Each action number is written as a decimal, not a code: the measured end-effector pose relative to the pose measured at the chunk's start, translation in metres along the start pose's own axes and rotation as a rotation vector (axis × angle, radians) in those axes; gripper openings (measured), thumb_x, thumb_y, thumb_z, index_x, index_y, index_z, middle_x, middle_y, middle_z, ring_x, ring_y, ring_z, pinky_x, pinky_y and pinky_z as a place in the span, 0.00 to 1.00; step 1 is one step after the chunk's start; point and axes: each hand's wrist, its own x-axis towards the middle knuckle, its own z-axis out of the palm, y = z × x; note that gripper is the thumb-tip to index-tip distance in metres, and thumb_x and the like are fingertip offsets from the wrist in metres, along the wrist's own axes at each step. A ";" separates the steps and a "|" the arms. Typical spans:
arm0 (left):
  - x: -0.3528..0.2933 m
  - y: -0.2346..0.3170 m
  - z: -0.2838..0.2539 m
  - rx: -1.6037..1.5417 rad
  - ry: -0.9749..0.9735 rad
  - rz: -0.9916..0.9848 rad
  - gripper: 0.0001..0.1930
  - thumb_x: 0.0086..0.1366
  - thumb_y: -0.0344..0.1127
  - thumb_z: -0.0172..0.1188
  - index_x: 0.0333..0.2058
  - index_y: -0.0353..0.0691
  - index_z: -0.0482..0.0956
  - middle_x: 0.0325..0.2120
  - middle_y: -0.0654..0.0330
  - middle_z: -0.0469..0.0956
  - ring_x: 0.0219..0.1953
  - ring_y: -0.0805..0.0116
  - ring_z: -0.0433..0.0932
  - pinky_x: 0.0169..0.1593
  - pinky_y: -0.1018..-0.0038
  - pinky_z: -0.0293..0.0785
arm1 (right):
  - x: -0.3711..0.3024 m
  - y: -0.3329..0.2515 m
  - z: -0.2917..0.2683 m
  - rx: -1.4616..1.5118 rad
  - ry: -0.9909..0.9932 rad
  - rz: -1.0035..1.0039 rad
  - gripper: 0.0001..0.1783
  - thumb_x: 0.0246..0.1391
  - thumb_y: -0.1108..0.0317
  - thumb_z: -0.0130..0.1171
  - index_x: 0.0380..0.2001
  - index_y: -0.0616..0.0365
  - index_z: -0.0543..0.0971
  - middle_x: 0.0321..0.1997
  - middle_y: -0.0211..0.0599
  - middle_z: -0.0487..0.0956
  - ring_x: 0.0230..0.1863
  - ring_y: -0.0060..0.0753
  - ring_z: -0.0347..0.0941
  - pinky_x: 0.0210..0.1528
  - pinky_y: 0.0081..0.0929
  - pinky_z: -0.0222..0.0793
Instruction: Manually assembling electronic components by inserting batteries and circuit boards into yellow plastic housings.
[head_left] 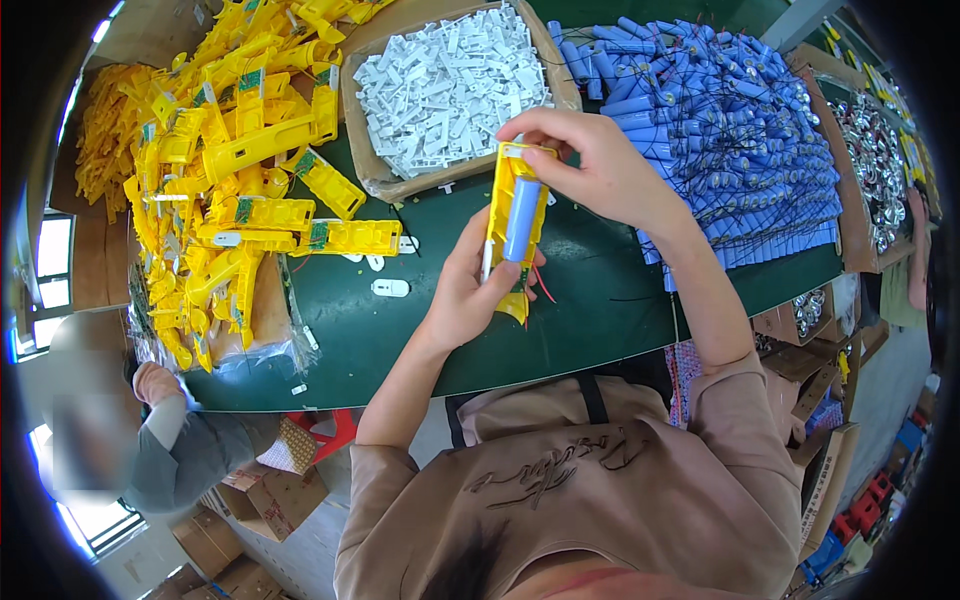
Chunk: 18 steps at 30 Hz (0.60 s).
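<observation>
A yellow plastic casing (500, 215) is held upright over the green table. Inside it sits a blue cylindrical battery (521, 218), and a red wire hangs out near the lower end. My left hand (466, 280) is closed around the casing's lower part, its thumb by the battery's bottom. At the top end, the fingers of my right hand (590, 160) pinch the casing's edge, where a small white part (513, 151) shows. Whether those fingers also hold the white part cannot be made out.
Yellow casings (260, 140) with green circuit boards pile up at left. A cardboard box (372, 180) of white plastic pieces stands behind my hands. Wired blue batteries (720, 150) are stacked at right, beside a box of shiny metal parts (872, 170). Another person's hand (158, 384) is at far left.
</observation>
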 end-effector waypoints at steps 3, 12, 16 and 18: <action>0.000 -0.003 -0.005 -0.121 0.031 -0.024 0.26 0.62 0.25 0.45 0.60 0.36 0.52 0.38 0.53 0.72 0.36 0.70 0.74 0.38 0.73 0.76 | 0.011 -0.009 -0.007 -0.042 -0.125 0.127 0.17 0.54 0.66 0.55 0.48 0.54 0.73 0.31 0.29 0.74 0.29 0.17 0.67 0.31 0.17 0.64; 0.002 0.001 -0.010 -0.245 0.259 0.062 0.19 0.61 0.34 0.47 0.51 0.38 0.59 0.35 0.51 0.73 0.32 0.67 0.74 0.33 0.70 0.78 | 0.004 -0.010 -0.034 -0.005 0.041 0.247 0.23 0.54 0.60 0.57 0.50 0.58 0.67 0.30 0.30 0.74 0.25 0.16 0.68 0.27 0.18 0.65; 0.002 -0.005 -0.002 -0.215 0.210 0.085 0.23 0.61 0.29 0.45 0.56 0.37 0.56 0.36 0.53 0.72 0.34 0.68 0.75 0.35 0.70 0.78 | -0.017 -0.024 0.037 0.330 -0.031 0.189 0.41 0.51 0.64 0.61 0.63 0.54 0.50 0.44 0.40 0.72 0.42 0.25 0.71 0.43 0.24 0.67; 0.000 -0.010 -0.002 -0.202 0.183 0.089 0.24 0.61 0.26 0.43 0.58 0.37 0.54 0.37 0.54 0.71 0.34 0.68 0.75 0.36 0.70 0.79 | -0.015 -0.024 0.059 0.499 0.028 0.230 0.41 0.51 0.66 0.60 0.63 0.52 0.49 0.46 0.39 0.71 0.46 0.27 0.68 0.48 0.25 0.65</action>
